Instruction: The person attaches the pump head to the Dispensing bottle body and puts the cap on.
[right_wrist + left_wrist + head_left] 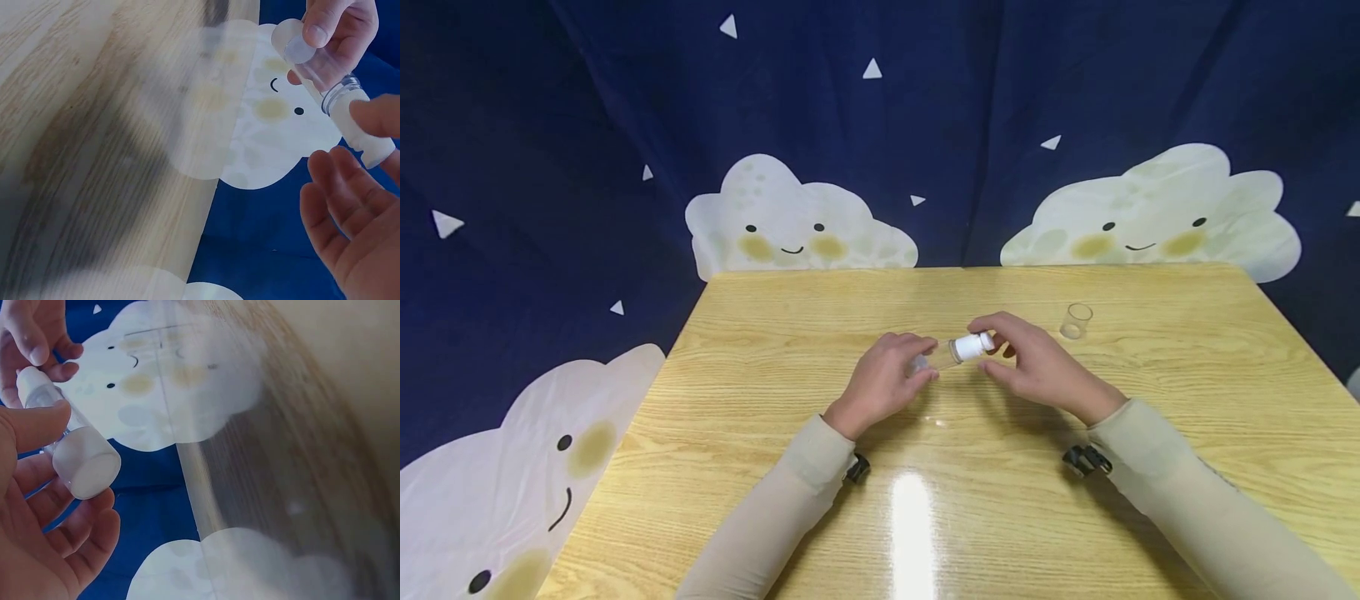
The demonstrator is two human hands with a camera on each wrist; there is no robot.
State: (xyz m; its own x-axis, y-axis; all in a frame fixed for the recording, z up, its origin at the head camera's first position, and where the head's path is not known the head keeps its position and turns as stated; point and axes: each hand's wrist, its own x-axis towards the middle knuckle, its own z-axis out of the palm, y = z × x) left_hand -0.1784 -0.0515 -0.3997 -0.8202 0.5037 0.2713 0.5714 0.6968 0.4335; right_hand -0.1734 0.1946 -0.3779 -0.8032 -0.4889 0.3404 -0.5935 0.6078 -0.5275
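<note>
A small pump bottle (972, 346), clear in the body with a white top, lies slantwise between both hands above the table. My left hand (882, 377) grips the bottle's clear lower end between thumb and fingers. That end has a white round bottom (94, 472), turned toward the camera in the left wrist view. At the other end, my right hand (1033, 360) has its thumb and forefinger about the white pump top (353, 122), the thumb overlapping it in the right wrist view. The right hand's other fingers curl loosely below the bottle.
A clear, hollow cylinder (1076, 322) stands on the wooden table (760, 350), behind and right of the right hand. Behind the table hangs a dark blue curtain (880, 125) with cloud faces. A bright glare shows on the tabletop near the front.
</note>
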